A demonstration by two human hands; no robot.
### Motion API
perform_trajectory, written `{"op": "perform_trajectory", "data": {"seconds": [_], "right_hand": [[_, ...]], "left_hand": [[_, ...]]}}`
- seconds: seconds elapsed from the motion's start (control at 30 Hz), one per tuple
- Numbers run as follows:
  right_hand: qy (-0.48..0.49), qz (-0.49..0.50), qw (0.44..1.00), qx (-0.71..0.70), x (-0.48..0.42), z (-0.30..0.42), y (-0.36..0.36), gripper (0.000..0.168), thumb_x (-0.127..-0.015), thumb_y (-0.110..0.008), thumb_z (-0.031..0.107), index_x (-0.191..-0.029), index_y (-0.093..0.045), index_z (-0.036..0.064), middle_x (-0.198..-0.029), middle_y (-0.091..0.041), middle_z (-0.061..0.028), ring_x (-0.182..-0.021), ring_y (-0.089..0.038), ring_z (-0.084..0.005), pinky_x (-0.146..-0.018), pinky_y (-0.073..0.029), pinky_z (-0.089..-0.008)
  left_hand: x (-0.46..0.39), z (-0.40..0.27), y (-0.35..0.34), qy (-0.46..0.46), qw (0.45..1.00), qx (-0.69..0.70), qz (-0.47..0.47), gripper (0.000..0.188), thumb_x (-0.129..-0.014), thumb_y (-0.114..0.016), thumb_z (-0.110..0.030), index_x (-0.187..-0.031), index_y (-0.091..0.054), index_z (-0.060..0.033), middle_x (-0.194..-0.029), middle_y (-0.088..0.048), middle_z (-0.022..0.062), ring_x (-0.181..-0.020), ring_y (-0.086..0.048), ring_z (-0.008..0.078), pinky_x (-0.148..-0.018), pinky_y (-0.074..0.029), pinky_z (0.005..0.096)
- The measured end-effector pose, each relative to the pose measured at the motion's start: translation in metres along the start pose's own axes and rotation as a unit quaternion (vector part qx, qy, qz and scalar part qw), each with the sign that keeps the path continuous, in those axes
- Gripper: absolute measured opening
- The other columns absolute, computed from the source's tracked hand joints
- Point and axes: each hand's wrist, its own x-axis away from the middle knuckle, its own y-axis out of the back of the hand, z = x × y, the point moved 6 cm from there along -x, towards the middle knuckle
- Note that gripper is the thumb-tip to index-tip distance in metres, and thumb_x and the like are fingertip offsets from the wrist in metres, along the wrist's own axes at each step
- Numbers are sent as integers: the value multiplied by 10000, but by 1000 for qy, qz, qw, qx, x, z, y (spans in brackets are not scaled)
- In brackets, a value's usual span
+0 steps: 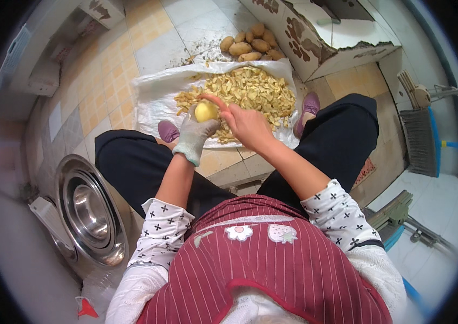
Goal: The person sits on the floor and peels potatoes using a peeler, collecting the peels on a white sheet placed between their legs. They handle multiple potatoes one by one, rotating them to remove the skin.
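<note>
My left hand, in a pale grey knit glove with a light green cuff, holds a peeled yellow potato. Bare and closed, my right hand grips an orange-red peeler right beside the potato; its blade cannot be made out. Both hands are over a white plastic sheet spread on the floor between my feet. A broad heap of potato peelings covers much of that sheet. Beyond its far edge lies a pile of unpeeled brown potatoes.
Nested stainless steel basins stand at my left. On the right, a broom with blue trim and a mop head are against the white tiled wall. A tiled ledge with broken edges rises at the far right.
</note>
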Motion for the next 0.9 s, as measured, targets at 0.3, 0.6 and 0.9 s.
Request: {"op": "perform_trajectory", "data": {"seconds": [0.3, 0.6, 0.9], "right_hand": [[-64, 50, 997, -15, -5, -14, -12, 472, -950, -420, 446, -916, -624, 22, -768, -640, -242, -751, -622, -429, -687, -471, -526], [-102, 56, 985, -129, -9, -21, -17, 497, -946, -428, 454, -867, -637, 9, -736, -640, -237, -747, -635, -410, -685, -483, -516], [26, 12, 998, -61, -2, -7, 11, 461, -945, -435, 447, -879, -611, 26, -699, -625, -240, -679, -619, -424, -627, -479, -516]], "left_hand": [[3, 10, -1, 32, 999, 17, -9, 612, -705, -702, 8, -1247, -428, -72, -988, -568, 74, -832, -611, 182, -679, -543, 291], [-3, 8, -9, -11, 996, 85, 0, 593, -717, -652, 41, -1255, -428, -74, -998, -570, 64, -842, -615, 171, -708, -538, 290], [13, -18, -20, 57, 980, 171, 79, 489, -696, -630, -45, -1167, -499, -73, -973, -588, 62, -828, -612, 188, -691, -542, 318]]}}
